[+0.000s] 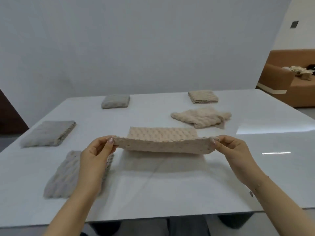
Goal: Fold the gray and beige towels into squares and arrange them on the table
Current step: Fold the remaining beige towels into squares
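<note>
Left hand [98, 150] and right hand [229, 150] each pinch one end of the beige towel [162, 142], stretched between them, near edge lifted off the table [170, 193].

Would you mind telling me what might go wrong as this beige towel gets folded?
Both hands, left hand and right hand, pinch only the near corners of the beige towel, so a corner may slip and the fold go crooked. The left forearm hangs over a folded gray towel and might ruffle it.
</note>
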The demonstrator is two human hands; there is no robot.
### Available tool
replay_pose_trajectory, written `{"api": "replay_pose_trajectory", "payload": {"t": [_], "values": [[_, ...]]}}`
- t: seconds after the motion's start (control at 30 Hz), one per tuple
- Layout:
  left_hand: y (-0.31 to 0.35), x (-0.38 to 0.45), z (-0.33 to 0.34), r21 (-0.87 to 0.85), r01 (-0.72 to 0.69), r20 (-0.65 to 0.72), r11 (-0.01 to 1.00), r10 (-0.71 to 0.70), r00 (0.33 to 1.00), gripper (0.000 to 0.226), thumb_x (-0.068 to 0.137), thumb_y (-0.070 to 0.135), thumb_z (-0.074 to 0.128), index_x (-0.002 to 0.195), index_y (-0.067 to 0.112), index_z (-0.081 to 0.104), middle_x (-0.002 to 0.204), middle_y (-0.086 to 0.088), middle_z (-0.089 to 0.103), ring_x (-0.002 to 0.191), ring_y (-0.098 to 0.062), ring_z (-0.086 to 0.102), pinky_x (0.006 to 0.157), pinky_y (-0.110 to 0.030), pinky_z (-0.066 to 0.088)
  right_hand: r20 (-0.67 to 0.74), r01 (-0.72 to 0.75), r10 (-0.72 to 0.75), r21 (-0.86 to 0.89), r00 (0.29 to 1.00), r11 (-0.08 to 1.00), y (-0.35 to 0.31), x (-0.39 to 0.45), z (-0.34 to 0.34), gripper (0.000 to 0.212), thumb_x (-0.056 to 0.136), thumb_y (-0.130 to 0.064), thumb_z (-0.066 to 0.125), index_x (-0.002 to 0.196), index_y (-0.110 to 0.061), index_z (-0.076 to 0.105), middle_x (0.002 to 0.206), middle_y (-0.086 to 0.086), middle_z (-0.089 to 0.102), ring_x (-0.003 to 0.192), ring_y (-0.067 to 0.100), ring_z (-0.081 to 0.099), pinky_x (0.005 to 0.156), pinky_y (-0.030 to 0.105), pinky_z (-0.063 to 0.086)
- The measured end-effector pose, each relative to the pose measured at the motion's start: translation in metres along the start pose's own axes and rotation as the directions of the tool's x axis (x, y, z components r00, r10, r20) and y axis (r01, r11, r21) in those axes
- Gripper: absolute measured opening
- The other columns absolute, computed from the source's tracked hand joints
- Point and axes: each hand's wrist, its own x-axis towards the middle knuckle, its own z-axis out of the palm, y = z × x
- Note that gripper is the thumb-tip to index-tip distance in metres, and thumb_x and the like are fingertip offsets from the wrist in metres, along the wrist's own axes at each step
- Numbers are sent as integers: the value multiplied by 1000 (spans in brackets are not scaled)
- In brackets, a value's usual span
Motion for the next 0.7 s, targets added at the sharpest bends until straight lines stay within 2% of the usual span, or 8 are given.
{"api": "replay_pose_trajectory", "payload": {"t": [0.1,0.23,0.3,0.4,0.5,0.6,0.7], "values": [[-27,-31,-9,35,86,-35,996,-84,996,12,91,22,58,95,20,69,89,3,73,86,-9,68,75,-20,50,33,-101,103,-55,994,993,16,-32,-6,16,78,-18,65,77,-4,71,74,8,70,73,15,65,69,13,50],[-47,-62,-21,103,98,-69,990,-92,993,9,89,13,61,88,16,69,79,4,72,76,-3,67,66,-3,47,49,-184,193,-152,980,971,22,-60,-10,18,75,-26,66,74,-9,73,73,13,71,67,15,66,64,13,49],[-52,-71,-26,155,93,-56,984,-85,995,15,88,9,62,82,20,70,76,5,72,69,2,65,66,-2,47,27,-193,200,-160,979,968,22,-67,-11,15,75,-22,65,73,-9,73,67,14,68,62,13,63,61,11,47],[-52,-78,-29,208,86,-39,974,-80,996,23,86,11,63,81,32,70,80,14,72,72,6,63,69,-1,46,1,-201,203,-145,979,969,22,-73,-11,15,74,-19,66,73,-6,73,68,17,67,63,13,63,61,11,48],[-46,-70,-27,273,30,-83,961,-8,996,23,87,16,64,82,39,68,81,15,70,76,2,61,73,-8,45,-22,-220,219,-99,975,970,19,-69,-9,15,74,-18,65,74,-5,73,72,13,71,67,15,66,62,14,51],[-33,-45,-13,302,-5,-56,953,23,998,12,90,24,61,83,30,68,83,17,68,83,-2,61,78,-22,46,-26,-199,198,-104,980,974,14,-51,-8,21,76,-24,66,79,-3,72,77,15,71,70,18,68,66,16,53],[-24,-7,8,305,-49,20,951,45,999,14,94,24,56,85,27,66,80,16,67,74,2,60,68,-14,46,-6,-194,195,-126,981,973,13,-21,-10,23,81,-24,65,84,-3,70,79,18,69,73,18,65,69,19,53]]}}
